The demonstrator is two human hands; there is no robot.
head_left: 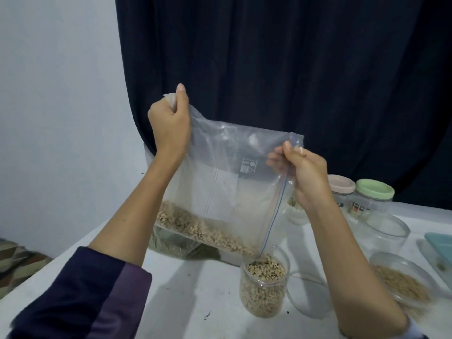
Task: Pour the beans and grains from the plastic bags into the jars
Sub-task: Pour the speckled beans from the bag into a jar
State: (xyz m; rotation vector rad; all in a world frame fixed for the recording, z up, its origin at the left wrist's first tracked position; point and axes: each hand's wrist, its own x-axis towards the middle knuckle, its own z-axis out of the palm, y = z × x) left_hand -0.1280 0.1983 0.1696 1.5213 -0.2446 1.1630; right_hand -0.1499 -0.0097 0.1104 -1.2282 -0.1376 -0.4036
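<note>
A clear zip bag (227, 182) hangs tilted above the table, with black-eyed beans (203, 228) gathered along its lower edge. My left hand (170, 123) grips the bag's raised far corner. My right hand (303, 172) pinches the zip edge with its blue stripe. The bag's lowest open corner sits just over a clear jar (265, 287), which is nearly full of the same beans.
On the white table (195, 302), a bag of green grains (176, 245) lies behind the held bag. At right stand an empty clear jar (384, 231), a jar of brown grains (401, 282), two lidded jars with pink (341, 184) and green (374, 189) lids, and a teal tray (440, 243). A dark curtain hangs behind.
</note>
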